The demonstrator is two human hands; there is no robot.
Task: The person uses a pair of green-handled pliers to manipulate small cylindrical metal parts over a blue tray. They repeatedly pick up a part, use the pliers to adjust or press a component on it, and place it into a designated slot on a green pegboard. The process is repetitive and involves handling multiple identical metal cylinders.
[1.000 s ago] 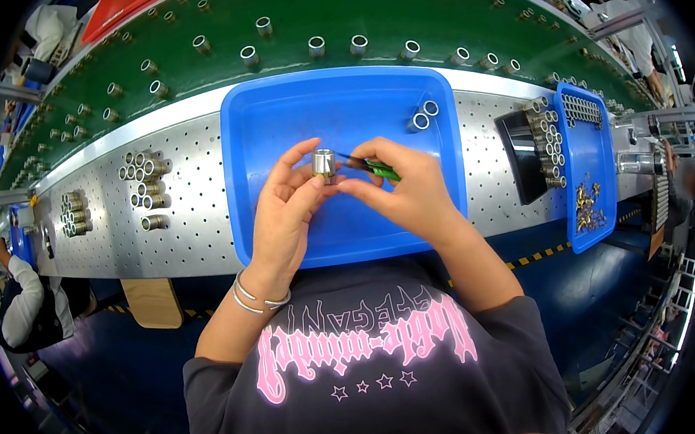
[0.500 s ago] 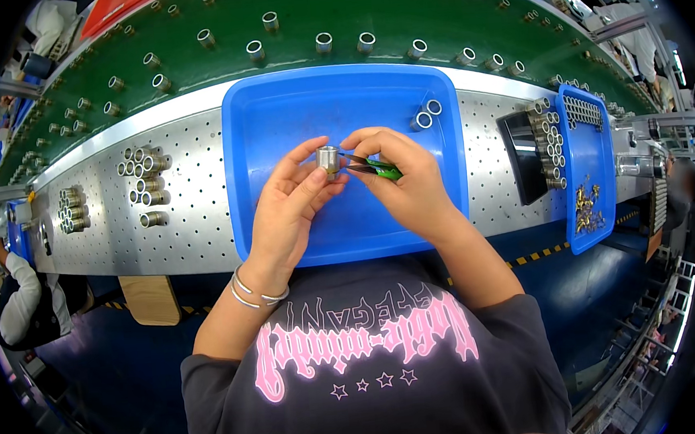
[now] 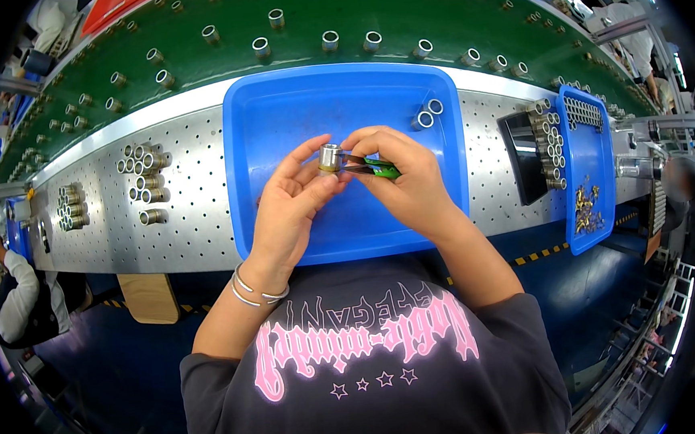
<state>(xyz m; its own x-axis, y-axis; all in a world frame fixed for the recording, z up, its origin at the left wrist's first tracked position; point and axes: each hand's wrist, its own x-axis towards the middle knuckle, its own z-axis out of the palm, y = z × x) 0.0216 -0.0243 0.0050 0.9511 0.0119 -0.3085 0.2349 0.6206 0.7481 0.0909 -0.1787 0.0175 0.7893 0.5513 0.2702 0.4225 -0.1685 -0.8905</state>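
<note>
Over the blue tray [image 3: 235, 168], my left hand [image 3: 289, 209] is closed around a short silver metal sleeve [image 3: 329, 155] with a gold-coloured band at its lower end. In my right hand [image 3: 409, 182] are green-and-black tweezers [image 3: 383, 171]. Their dark tips point left and reach the side of the sleeve; whether they touch it I cannot tell. Right fingertips also come close to the sleeve's upper right side. Two more metal sleeves [image 3: 424, 120] lie in the tray's far right corner.
Beyond the tray, a green conveyor belt [image 3: 301, 14] carries many upright sleeves. Grouped sleeves [image 3: 144, 168] rest on the perforated metal table [image 3: 194, 220] to the left. At right are a black bin [image 3: 523, 159] and a blue tray [image 3: 576, 201] with small brass-coloured parts [image 3: 588, 208].
Sleeves on the belt have shifted slightly to the right. The sleeve in my left hand has tilted and moved a little, with the left thumb lower. My right hand stays almost in place.
</note>
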